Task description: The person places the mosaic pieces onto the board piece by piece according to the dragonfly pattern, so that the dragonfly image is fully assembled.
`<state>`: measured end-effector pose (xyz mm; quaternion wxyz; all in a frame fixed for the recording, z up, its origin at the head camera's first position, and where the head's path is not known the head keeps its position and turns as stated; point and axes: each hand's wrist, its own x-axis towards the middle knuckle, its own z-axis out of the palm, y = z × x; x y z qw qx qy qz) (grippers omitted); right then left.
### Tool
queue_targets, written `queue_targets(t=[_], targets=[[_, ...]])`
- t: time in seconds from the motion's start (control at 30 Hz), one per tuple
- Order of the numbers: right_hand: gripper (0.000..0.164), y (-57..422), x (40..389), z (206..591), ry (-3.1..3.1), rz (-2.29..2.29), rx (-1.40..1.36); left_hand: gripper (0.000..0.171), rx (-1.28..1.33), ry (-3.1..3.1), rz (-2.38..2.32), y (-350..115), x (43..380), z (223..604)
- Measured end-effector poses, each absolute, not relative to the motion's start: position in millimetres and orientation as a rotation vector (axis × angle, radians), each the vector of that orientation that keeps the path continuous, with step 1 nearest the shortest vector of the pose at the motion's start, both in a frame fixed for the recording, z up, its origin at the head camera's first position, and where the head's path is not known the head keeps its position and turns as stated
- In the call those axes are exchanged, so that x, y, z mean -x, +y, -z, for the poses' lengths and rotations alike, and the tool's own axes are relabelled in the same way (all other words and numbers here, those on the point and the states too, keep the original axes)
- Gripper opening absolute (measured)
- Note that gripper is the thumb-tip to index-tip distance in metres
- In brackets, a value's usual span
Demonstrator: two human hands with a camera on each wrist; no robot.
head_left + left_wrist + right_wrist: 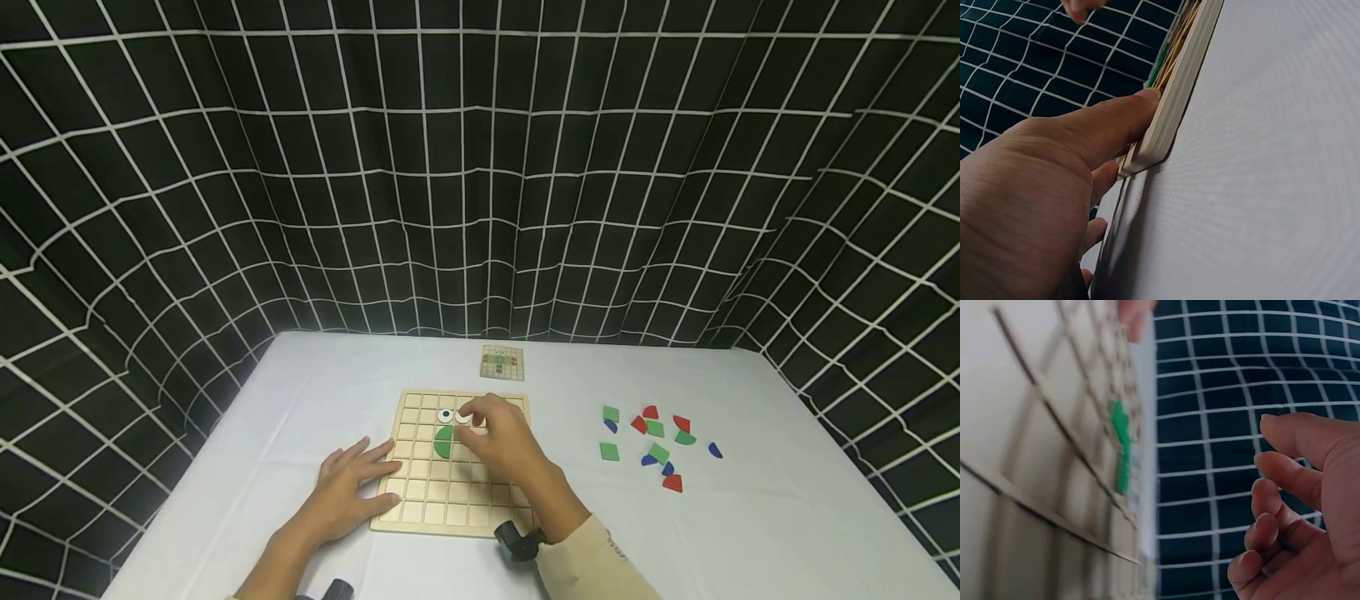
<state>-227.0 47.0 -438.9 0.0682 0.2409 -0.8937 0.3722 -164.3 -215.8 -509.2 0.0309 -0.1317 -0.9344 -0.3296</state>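
A wooden grid board (450,492) lies on the white table. Two round eye pieces sit side by side in its upper rows: the left eye piece (446,415) shows whole, while the right eye piece (462,417) is partly hidden by fingers. Below them is a green rounded piece (442,442). My right hand (504,437) hovers over the board by the right eye piece; in the right wrist view its thumb and relaxed fingers stand apart with nothing between them. At the board's left edge my left hand (347,490) rests with fingers spread, its thumb (1129,112) touching the rim.
Right of the board lie scattered loose pieces, among them a green square (610,452), a red piece (672,483) and a blue piece (716,451). A small picture card (502,363) lies behind the board. Black curtain (480,183) with white grid lines surrounds the table.
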Motion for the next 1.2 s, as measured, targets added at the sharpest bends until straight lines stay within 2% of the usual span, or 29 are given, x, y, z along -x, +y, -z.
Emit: queue_targets(t=[0.2,0.63,0.9,1.2], targets=[[0.020,71,225,418,-2.561,-1.124,-0.719,0.047,0.400,-2.884,1.024,-216,165,510],[0.019,145,217,401,-2.457,-1.028,-0.576,0.047,0.370,-2.893,0.998,-214,164,510],[0.020,178,218,401,-2.387,-0.931,-0.591,0.047,0.360,-2.892,0.987,-214,165,510],[0.032,229,228,413,-2.270,-0.953,-0.630,0.047,0.365,-2.885,0.980,-214,165,509]])
